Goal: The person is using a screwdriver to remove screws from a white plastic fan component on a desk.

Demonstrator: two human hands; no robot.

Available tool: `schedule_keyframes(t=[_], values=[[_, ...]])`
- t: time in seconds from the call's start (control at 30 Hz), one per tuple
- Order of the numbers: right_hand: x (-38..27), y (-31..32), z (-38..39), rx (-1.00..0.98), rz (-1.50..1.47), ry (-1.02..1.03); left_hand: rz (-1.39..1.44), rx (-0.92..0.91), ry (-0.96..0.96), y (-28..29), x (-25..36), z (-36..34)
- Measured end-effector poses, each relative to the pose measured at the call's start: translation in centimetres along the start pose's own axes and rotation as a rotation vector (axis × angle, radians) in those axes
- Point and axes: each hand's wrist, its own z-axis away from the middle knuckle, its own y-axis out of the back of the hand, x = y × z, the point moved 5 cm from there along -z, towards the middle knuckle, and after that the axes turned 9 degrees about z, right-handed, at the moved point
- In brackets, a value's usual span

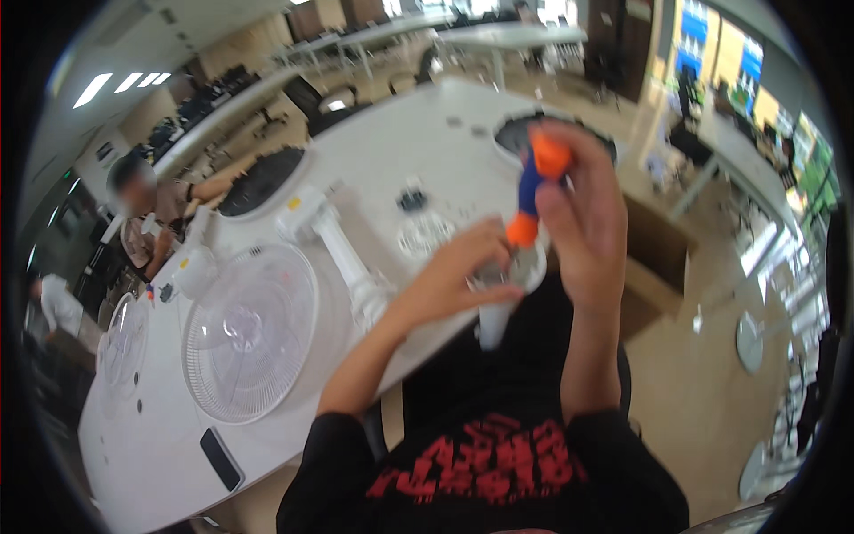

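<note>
My right hand (587, 214) is raised at the right of the table, its fingers closed round a screwdriver (530, 189) with a blue and orange handle. The tool points down, its orange lower end close to the fingers of my left hand (463, 271). With thumb and fingers curled, my left hand grips a white plastic part (495, 327) at the table's edge, above my lap. That part has a round rim on top and a narrower tube below. Where the screwdriver's tip ends is hidden by my left fingers.
Left on the white table (391, 147) lie a fan head (249, 334) with grille, a white fan stand (342, 258) and a phone (221, 458). Beyond my hands are a white slotted disc (425, 233) and black round pieces (262, 182). A cardboard box (658, 249) stands right; a co-worker (147, 218) sits left.
</note>
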Motion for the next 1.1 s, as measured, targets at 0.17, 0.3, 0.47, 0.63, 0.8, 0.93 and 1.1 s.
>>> schedule_keyframes(t=[0.17,0.3,0.47,0.63,0.8,0.93,1.1], values=[[1.8,1.2,-0.4,0.010,-0.011,0.008,-0.005,-0.004,-0.010,0.1,-0.4,-0.9],[2.4,2.1,0.4,0.055,0.095,0.083,0.009,-0.002,0.042,-0.5,-0.8,-0.7],[1.9,1.4,0.0,0.036,-0.158,0.021,-0.003,0.010,0.026,-0.7,-0.8,0.0],[2.2,0.4,-0.6,-0.039,-0.501,-0.207,-0.015,0.029,0.045,-0.6,-0.6,-0.1],[3.4,0.5,-0.8,-0.026,-0.137,0.047,-0.029,0.031,0.061,-0.6,-0.7,-0.1],[3.1,0.2,-1.1,-0.039,-0.190,-0.012,-0.051,0.030,0.040,-0.5,-0.8,-0.1],[3.3,-0.5,-1.9,-0.024,-0.429,-0.190,-0.043,0.032,0.015,-0.6,-0.8,-0.2]])
